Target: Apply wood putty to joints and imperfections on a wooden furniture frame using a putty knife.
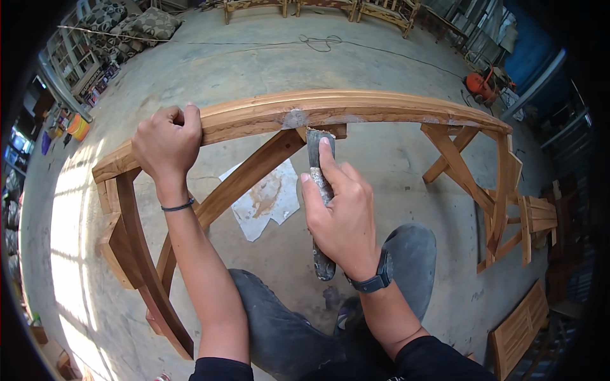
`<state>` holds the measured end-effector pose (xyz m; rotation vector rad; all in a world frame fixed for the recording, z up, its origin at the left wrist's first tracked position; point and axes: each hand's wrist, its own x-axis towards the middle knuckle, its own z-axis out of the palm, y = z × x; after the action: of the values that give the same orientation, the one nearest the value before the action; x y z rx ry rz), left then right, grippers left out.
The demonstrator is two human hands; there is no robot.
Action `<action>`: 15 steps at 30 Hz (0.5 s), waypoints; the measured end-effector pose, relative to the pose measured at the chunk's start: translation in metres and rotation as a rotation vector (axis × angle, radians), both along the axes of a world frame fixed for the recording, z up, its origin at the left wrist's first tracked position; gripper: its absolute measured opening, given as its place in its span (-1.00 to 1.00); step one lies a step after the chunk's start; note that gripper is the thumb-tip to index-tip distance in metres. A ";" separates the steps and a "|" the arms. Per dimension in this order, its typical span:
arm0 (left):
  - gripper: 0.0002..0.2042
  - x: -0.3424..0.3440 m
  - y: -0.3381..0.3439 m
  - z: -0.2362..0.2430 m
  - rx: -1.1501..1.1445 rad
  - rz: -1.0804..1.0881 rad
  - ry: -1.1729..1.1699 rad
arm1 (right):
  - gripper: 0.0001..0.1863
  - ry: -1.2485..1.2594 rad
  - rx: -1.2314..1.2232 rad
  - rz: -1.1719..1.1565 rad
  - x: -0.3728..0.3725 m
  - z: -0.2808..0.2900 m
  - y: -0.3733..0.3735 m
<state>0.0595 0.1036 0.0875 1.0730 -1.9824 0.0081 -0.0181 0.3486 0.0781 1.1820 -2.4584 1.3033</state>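
Note:
A long wooden beam [356,105], part of a wooden frame with crossed legs, runs across in front of me. My left hand [168,143] is closed over the beam near its left end. In my right hand [343,213] is a putty knife [321,184], its worn handle in my palm and my index finger laid along the blade. The blade tip points up, close under the beam's near edge; whether it touches cannot be seen. Greyish filler [295,119] is smeared on the beam just above the blade, with fainter patches further right.
Beneath the frame lies a stained white sheet [264,197] on the concrete floor. A slatted wooden panel [520,330] is at the lower right. An orange machine [481,84] and a cable [321,42] are farther back. Patterned cushions [149,26] are piled at the far left.

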 end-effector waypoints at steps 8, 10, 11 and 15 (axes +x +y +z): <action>-0.60 -0.002 -0.003 -0.002 0.038 -0.018 -0.002 | -0.43 -0.074 0.110 -0.051 0.000 -0.019 0.025; -0.58 -0.001 -0.003 -0.002 0.048 -0.027 -0.008 | -0.46 0.015 0.160 -0.041 -0.001 0.001 0.027; -0.58 -0.001 -0.003 -0.003 0.047 -0.024 -0.009 | -0.48 0.059 0.186 -0.034 -0.003 0.008 0.028; -0.60 -0.001 -0.003 -0.004 0.033 -0.019 -0.004 | -0.48 0.052 0.316 -0.110 -0.011 0.025 0.036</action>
<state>0.0584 0.1006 0.0838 1.0760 -2.0026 -0.0323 -0.0295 0.3848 0.1027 1.1038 -2.7169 0.8668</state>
